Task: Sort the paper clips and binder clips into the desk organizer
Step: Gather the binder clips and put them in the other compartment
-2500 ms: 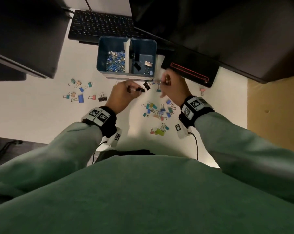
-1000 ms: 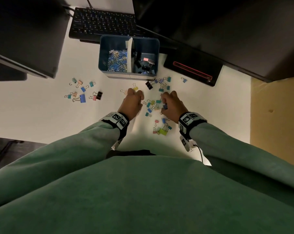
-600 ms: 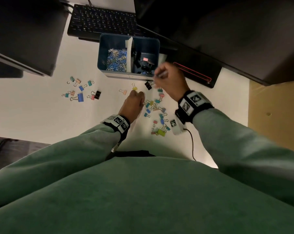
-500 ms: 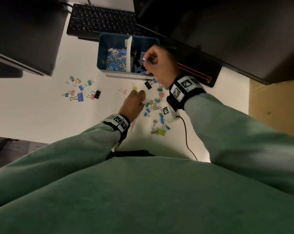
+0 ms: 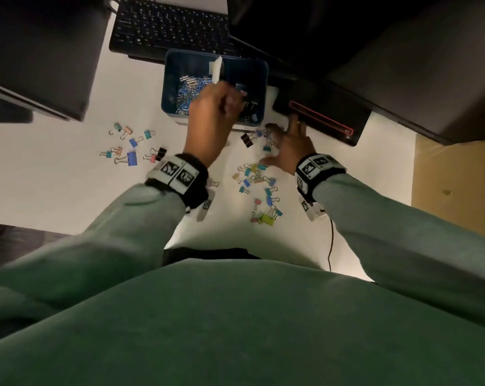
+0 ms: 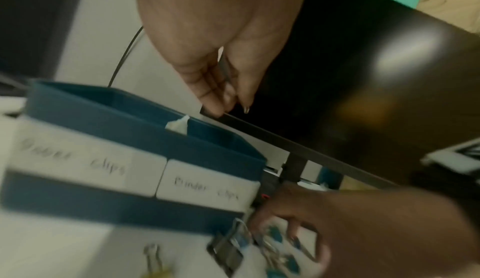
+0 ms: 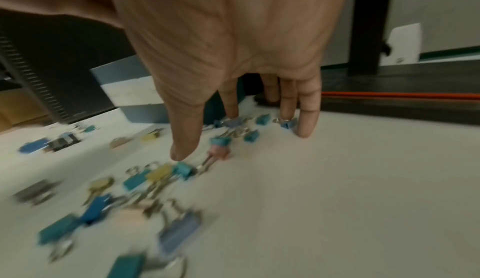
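The blue desk organizer (image 5: pixel 165 79) has a white divider: paper clips lie in its left compartment, binder clips (image 5: pixel 249 110) in its right. Its front labels (image 6: pixel 205 187) read paper clips and binder clips. My left hand (image 5: pixel 233 100) hovers over the divider, fingers bunched against the thumb (image 6: pixel 228 105), with a thin dark piece, seemingly a binder clip, between them. My right hand (image 5: pixel 277 143) is down on the white desk, fingers straight and spread (image 7: pixel 241 138), tips touching small coloured binder clips (image 7: pixel 221 146) by the organizer's front right corner. A black clip (image 5: pixel 247 139) lies beside it.
More binder clips lie in a middle cluster (image 5: pixel 256 175), a nearer one (image 5: pixel 266 215) and a left group (image 5: pixel 130 150). A keyboard (image 5: pixel 174 23) sits behind the organizer. A black stand with a red line (image 5: pixel 319 118) is at the right, a dark monitor (image 5: pixel 41 51) at the left.
My right hand left the organizer's right compartment and came down to the clips on the desk. My left hand rose from the desk to above the organizer.
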